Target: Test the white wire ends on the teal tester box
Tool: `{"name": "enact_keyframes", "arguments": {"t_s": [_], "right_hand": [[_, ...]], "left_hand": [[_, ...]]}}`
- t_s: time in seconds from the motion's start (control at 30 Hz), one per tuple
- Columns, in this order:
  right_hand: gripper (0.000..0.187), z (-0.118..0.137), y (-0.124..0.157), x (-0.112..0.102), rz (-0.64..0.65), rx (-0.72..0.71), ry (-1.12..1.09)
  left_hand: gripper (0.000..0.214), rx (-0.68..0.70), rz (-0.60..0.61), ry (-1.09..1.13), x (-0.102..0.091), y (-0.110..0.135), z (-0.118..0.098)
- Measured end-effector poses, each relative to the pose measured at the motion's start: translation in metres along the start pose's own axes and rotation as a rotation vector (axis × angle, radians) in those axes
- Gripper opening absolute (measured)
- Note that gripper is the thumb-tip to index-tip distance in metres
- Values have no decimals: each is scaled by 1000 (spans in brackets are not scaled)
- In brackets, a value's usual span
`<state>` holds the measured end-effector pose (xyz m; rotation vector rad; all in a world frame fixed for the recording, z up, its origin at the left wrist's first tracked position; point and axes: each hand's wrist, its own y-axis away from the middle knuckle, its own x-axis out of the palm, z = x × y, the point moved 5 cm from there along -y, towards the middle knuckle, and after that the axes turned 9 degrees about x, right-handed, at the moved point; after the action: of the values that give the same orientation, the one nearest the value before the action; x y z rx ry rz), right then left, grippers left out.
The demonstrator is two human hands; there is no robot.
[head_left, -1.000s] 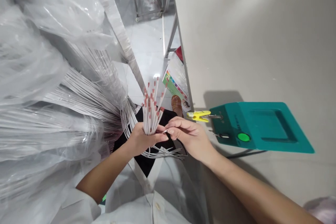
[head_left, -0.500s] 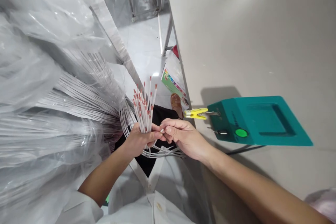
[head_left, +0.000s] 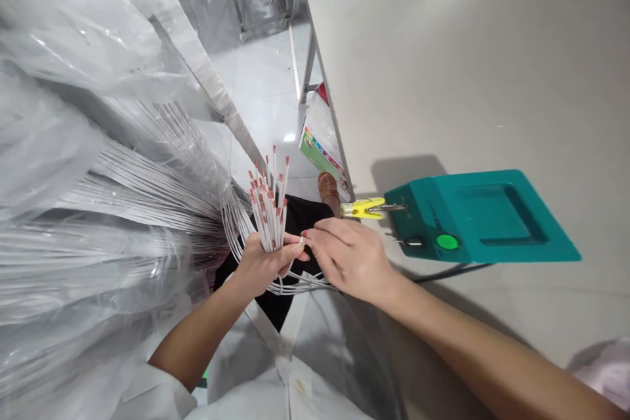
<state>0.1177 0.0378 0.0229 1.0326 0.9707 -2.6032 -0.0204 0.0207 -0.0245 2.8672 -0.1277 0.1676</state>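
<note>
My left hand (head_left: 266, 262) is closed around a bundle of white wires (head_left: 268, 220) whose reddish tips point up and away from me. Between its thumb and forefinger a small white piece, apparently one wire's end, sticks out toward the right. My right hand (head_left: 349, 256) meets the left thumb tip there, its fingers pinched together and its back turned up. What those fingers grip is too small to make out. Below both hands, loose lengths of wire (head_left: 300, 287) loop across my lap.
Plastic-wrapped bundles of white wires (head_left: 147, 177) fill the left side. On the table (head_left: 443, 79) at right is a teal device (head_left: 506, 213) with a green button, a yellow clip (head_left: 363, 207) and a black cable. A printed box (head_left: 319, 144) stands on the floor beside my foot.
My right hand has rolled over so its back faces up, its fingers still at the left thumb tip. The left hand keeps the bundle almost in place. The view has shifted slightly.
</note>
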Motion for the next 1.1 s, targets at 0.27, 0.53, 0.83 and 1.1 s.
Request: {"name": "enact_keyframes", "arguments": {"t_s": [0.27,0.53,0.83,1.1], "right_hand": [[20,10,1,4,161,-293,423],[16,-9,-2,-4,302,128,201],[25,0,-6,-4,310,104,-75],[19,2,-3,-46,127,-125,498]], "left_hand": [[25,27,-32,-81,6,0,-1],[20,39,-101,-22,-4,0,4],[21,-67,60,-79,8,4,-5],[25,-77,-51,-96,15,-3,-6]]}}
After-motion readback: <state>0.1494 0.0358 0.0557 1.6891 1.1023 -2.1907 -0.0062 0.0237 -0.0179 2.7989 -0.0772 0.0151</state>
